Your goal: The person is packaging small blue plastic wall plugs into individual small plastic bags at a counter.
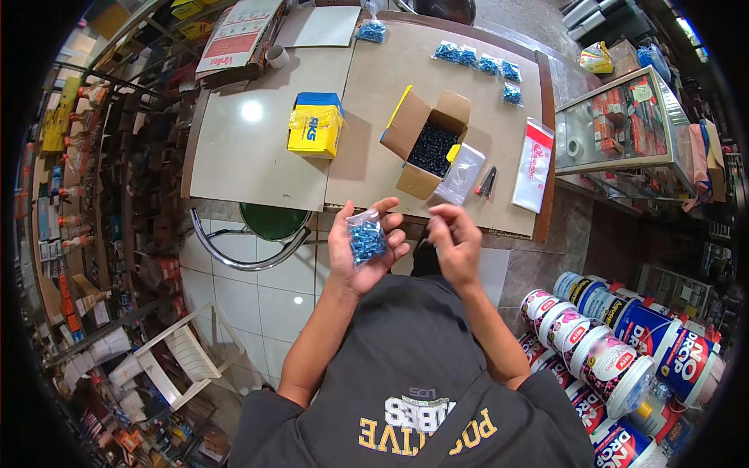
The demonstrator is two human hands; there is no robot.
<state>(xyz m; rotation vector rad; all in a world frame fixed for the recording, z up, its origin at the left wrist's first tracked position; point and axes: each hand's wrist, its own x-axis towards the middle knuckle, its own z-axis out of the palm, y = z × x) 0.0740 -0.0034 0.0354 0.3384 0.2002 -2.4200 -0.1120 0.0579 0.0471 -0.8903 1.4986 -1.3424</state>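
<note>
On the upturned palm of my left hand (366,251) rests a small clear plastic bag of blue screws (367,238), the thumb at its side. My right hand (455,243) is raised to the right of it, fingers curled, apart from the bag; whether it pinches anything is unclear. Beyond the hands, an open cardboard box (433,146) holds many dark screws. Empty clear bags (463,172) lie against its right flap, beside a small black and red tool (487,182). Several filled bags of blue screws (466,56) lie near the table's far right corner, and another (371,30) at the far edge.
A yellow and blue box (316,126) stands on the table (263,175) at left. A pack of plastic bags (532,167) lies near the right edge. A green stool (275,222) is against the table's near side. Paint buckets (608,357) are stacked at lower right, shelves at left.
</note>
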